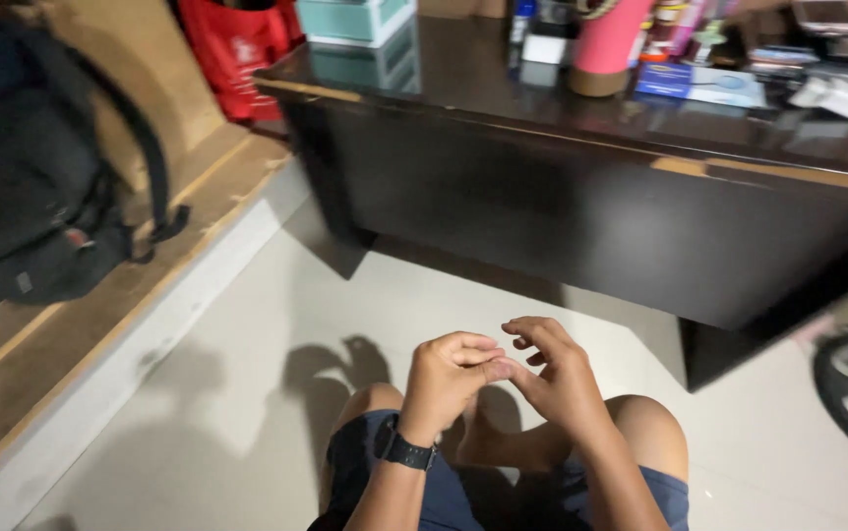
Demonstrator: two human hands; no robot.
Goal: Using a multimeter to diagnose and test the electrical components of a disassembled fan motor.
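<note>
Both hands (503, 379) touch at fingertips above knees (640, 428).

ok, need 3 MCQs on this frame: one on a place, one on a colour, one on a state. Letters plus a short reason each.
1. Where is the black backpack?
A. on the dark desk
B. on the wooden ledge at the left
C. on the person's lap

2. What colour is the tall tumbler on the desk?
A. pink
B. green
C. black

3. How are the two hands placed?
A. far apart, flat on the floor
B. touching each other above the knees
C. both gripping the backpack strap

Key:
1 B: the backpack leans on the wooden ledge beside the floor.
2 A: its body is pink with a tan base.
3 B: the left hand, loosely curled, meets the right hand at the fingertips, and no object is visible in either.
</note>
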